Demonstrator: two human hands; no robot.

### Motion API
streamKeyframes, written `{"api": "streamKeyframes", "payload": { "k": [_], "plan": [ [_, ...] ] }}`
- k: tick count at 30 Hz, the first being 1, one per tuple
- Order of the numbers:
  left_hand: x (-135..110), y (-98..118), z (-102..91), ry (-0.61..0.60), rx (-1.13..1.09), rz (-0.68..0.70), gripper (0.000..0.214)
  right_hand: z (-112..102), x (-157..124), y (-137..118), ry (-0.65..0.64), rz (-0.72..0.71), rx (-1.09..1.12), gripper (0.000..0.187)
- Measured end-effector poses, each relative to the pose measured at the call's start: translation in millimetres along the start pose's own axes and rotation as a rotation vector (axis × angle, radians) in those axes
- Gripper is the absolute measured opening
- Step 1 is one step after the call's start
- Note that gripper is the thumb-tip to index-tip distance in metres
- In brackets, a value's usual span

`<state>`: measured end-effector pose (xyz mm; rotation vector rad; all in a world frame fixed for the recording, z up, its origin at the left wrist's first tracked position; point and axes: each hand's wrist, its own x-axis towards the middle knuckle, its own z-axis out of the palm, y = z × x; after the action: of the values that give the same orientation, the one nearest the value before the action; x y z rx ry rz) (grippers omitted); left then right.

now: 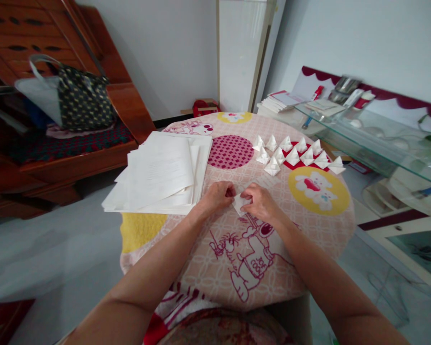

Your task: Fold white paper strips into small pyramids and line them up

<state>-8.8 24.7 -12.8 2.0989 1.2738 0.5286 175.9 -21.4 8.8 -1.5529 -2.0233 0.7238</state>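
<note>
A small folded piece of white paper [239,205] is between my two hands, just above the tablecloth or resting on it; I cannot tell which. My right hand [259,201] pinches its right side between thumb and fingers. On its left corner, the curled fingers of my left hand [219,195] are closed, their tips partly hidden. Several folded white paper boats [292,156] stand grouped beyond my right hand. To the left lies a stack of white paper sheets [161,167], the top ones askew and faintly printed. A pale paper piece [267,181] lies behind my right hand.
The round table wears a pink patterned tablecloth [208,273]. A glass-topped stand [380,143] with papers and metal containers adjoins at right. A carved wooden bench [122,105] at left carries a dotted black bag [86,98]. A red object in a box [201,108] sits behind the table.
</note>
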Motion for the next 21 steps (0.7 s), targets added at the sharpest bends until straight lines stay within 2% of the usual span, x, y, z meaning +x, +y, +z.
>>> {"api": "streamKeyframes", "payload": {
  "k": [6,11,16,21],
  "plan": [
    [-2.1,1.1,-5.7,-0.004,-0.011,0.013,0.020,0.9,2.5,10.7,-0.013,-0.036,0.020,0.028],
    [-3.2,3.6,-4.9,0.057,0.050,0.050,0.027,-0.1,4.5,18.0,-0.019,-0.061,0.031,0.025],
    [-3.0,8.5,-3.1,0.017,0.113,0.008,0.012,-2.7,7.9,21.0,-0.012,-0.051,0.070,0.022],
    [-3.1,17.0,-0.3,0.016,0.196,-0.078,0.016,-2.2,10.5,22.8,0.020,-0.008,0.132,0.026]
  ]
}}
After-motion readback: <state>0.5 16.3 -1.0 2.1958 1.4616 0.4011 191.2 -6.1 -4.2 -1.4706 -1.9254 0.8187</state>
